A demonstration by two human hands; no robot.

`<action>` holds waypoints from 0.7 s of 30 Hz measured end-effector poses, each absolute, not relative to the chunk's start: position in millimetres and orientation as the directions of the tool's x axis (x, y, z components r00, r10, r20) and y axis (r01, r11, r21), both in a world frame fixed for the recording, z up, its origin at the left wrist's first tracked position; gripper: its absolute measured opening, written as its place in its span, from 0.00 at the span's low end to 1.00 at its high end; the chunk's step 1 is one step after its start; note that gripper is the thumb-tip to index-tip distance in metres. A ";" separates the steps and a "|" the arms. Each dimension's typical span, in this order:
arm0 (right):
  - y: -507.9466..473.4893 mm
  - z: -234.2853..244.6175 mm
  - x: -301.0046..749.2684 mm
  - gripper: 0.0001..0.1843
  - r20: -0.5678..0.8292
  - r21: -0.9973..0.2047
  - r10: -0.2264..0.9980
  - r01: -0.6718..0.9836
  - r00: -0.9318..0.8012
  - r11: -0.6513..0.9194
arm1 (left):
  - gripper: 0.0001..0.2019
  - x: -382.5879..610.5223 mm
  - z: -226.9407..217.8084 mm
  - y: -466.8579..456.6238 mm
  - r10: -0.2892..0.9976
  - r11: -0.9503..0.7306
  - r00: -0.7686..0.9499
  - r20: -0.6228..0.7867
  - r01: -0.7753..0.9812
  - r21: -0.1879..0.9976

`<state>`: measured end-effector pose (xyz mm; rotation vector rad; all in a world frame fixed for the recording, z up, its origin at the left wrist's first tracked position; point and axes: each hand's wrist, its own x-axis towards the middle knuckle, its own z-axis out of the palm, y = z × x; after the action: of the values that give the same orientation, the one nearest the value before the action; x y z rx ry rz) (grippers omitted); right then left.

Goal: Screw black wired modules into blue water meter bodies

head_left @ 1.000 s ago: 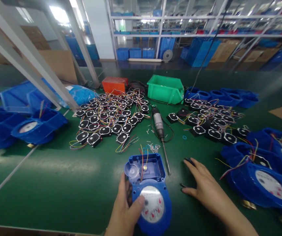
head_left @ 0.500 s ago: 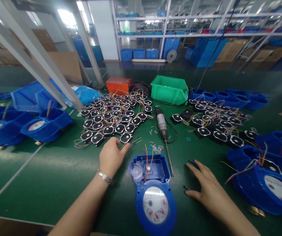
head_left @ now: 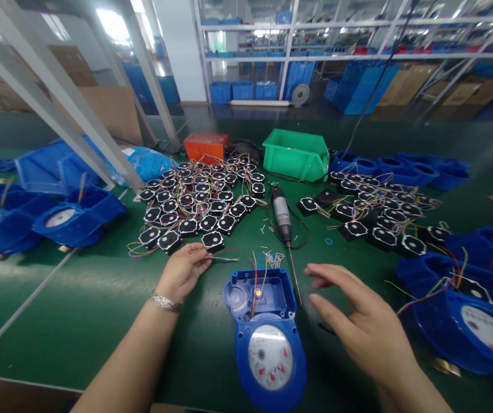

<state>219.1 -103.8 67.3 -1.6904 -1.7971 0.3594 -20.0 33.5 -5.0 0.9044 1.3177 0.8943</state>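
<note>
Over the green bench (head_left: pixel 100 304), the left hand (head_left: pixel 182 271) pinches 1 black module (head_left: pixel 212 240), the right hand (head_left: pixel 360 312) spreads wide, and 1 blue meter (head_left: pixel 267 338) lies between them.

**Left hand (head_left: pixel 186 268) is gripping while right hand (head_left: pixel 353 312) is parting its thumb and fingers**

The bare left forearm (head_left: pixel 129 355) is slanting forward and inward from the bottom edge of the view, and the left wrist (head_left: pixel 171 287) is lying nearly in line with it. The left fingers are bending inward and bunching close, their tips pointing to the right. The right forearm (head_left: pixel 418 387) is entering from the lower right. The right hand is turning its thumb side inward; its fingers are pointing left, slightly bent, with a clear gap showing above the thumb.
</note>
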 end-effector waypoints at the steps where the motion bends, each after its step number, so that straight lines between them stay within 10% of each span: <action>1: -97.3 71.7 209.8 0.17 0.228 -0.621 0.974 0.773 0.021 0.129 | 0.04 -20.4 -4.2 32.6 0.914 0.404 0.055 -0.401 -0.049 0.914; 8: -62.0 75.5 166.1 0.24 -0.060 -0.608 0.998 0.794 -0.020 -0.021 | 0.05 -20.7 -8.3 30.5 0.945 0.312 0.029 -0.325 0.205 0.928; 16: -63.3 76.3 163.1 0.14 -0.089 -0.725 0.994 0.688 -0.059 -0.024 | 0.06 -17.6 -4.9 22.0 0.992 -0.039 0.111 -0.060 0.727 0.686; 21: -64.2 70.9 155.5 0.12 -0.005 -0.568 1.000 0.823 -0.021 0.015 | 0.05 -15.7 -0.7 17.3 0.996 -0.045 0.087 -0.036 0.778 0.626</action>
<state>155.5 -64.2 70.9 -1.8621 -1.8992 0.5972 -15.7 17.3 -0.7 1.8753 1.7415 0.5746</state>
